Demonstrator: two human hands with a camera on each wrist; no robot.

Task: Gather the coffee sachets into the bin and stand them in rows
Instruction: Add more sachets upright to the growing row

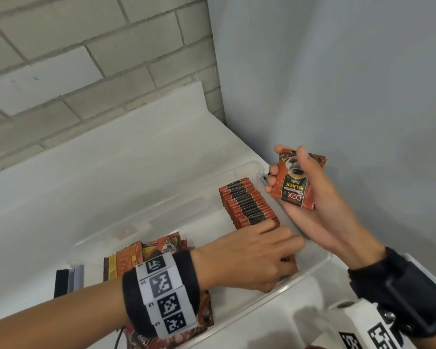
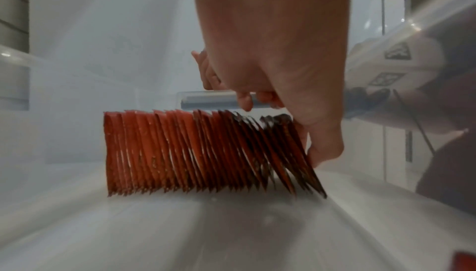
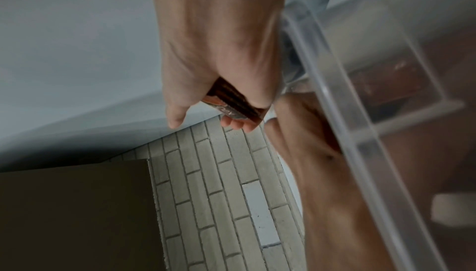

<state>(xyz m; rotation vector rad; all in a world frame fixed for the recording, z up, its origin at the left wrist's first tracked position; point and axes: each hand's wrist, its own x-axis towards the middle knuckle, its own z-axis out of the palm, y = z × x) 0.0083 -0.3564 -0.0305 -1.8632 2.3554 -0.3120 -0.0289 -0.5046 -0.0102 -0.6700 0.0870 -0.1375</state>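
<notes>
Head view: right hand [image 1: 310,197] grips a stack of red-and-black coffee sachets [image 1: 298,181]; left hand [image 1: 249,258], fingers straight, presses the leaning row [image 1: 249,204] in the clear bin [image 1: 320,263].

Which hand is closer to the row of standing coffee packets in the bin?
Left. The left hand touches the near end of the row of standing packets inside the bin. The right hand is raised beside it, gripping a small stack of packets.
</notes>
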